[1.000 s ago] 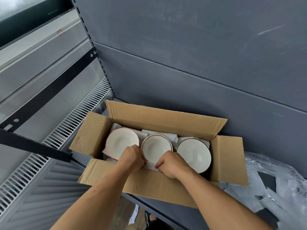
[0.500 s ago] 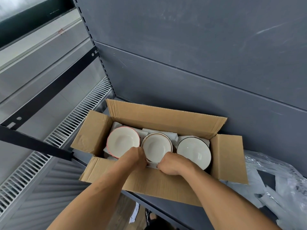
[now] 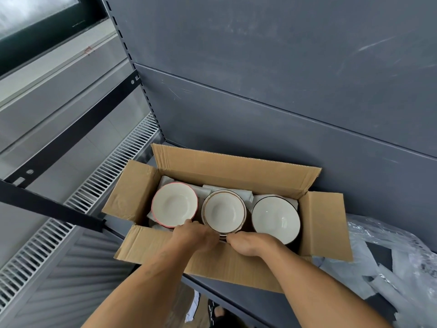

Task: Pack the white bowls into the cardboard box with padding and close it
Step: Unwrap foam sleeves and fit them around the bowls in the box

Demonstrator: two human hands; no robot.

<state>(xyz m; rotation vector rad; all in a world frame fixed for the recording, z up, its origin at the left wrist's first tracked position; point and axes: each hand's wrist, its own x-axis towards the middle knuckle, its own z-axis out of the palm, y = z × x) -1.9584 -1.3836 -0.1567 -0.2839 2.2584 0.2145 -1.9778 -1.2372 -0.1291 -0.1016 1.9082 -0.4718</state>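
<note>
Both hands' fingers (image 3: 189, 222) hidden behind cardboard box (image 3: 227, 169) near wall.

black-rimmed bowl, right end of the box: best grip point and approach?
Probably the rim of the black-rimmed bowl, taken from straight above. It sits upright and open, hemmed in by the cardboard box wall on its right and the brown-rimmed bowl on its left, so its sides look hard to reach. Hook fingers inside the far rim by the white padding.

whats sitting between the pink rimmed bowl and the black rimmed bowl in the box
In the head view, the brown-rimmed bowl sits between the pink-rimmed bowl and the black-rimmed bowl, all in one row inside the cardboard box.
</note>
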